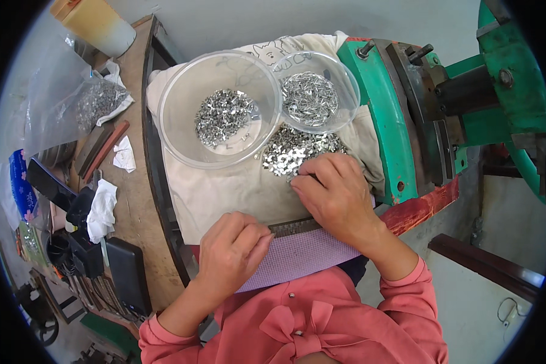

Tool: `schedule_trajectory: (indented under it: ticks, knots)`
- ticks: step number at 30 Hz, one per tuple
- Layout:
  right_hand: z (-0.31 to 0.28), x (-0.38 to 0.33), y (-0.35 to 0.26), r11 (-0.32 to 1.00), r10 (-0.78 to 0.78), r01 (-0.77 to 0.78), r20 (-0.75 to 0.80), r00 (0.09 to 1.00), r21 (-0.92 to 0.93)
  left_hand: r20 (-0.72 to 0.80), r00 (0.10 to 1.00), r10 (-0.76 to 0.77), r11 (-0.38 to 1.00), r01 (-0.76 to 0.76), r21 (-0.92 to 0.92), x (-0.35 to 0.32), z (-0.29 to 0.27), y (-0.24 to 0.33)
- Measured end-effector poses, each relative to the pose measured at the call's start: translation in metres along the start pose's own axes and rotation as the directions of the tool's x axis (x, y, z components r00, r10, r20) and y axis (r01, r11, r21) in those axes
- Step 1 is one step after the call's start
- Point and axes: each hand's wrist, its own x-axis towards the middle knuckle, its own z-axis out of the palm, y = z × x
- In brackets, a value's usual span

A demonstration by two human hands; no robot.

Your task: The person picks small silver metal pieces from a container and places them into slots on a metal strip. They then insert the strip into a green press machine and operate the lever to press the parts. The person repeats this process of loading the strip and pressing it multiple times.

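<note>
My right hand [340, 197] reaches to the near edge of a loose pile of small shiny metal pieces [294, 151]. Its thumb and index finger are pinched together there; any piece between them is too small to make out. My left hand [230, 250] is closed, fingers curled, by the left end of a dark narrow strip [294, 227] with a finely ridged surface. What its fingertips hold is hidden. Behind the pile stand a large clear plastic tub [171, 136] with small metal pieces and a smaller clear tub [353, 91] with thin metal pins.
Beige cloth [218, 194] covers the work surface, with purple woven fabric [294, 258] at its front. A green machine [385, 127] with dark metal parts stands at right. On the left, a wooden table [130, 206] bears crumpled tissue [103, 209], a plastic bag [48, 91] and tools.
</note>
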Motion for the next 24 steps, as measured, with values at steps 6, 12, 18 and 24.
schedule_trajectory:
  ticks: [6,12,18,24]
  knots:
    - [0.001,-0.005,-0.009,1.000,-0.017,0.017,-0.009,1.000,0.016,0.007,1.000,0.012,1.000,-0.012,-0.005,-0.005,0.013,-0.003]
    - [0.000,-0.003,-0.008,0.999,-0.008,0.006,0.026,1.000,0.048,-0.002,1.000,-0.004,0.999,0.004,-0.033,-0.006,0.015,-0.005]
    - [-0.011,-0.014,-0.009,0.975,0.117,-0.110,-0.026,0.993,0.192,0.031,0.999,0.042,0.998,-0.040,-0.055,0.004,0.016,0.005]
    - [-0.015,-0.034,-0.018,0.945,0.186,-0.168,-0.038,0.982,0.282,0.025,0.993,0.117,0.992,-0.115,-0.042,0.007,0.028,0.001]
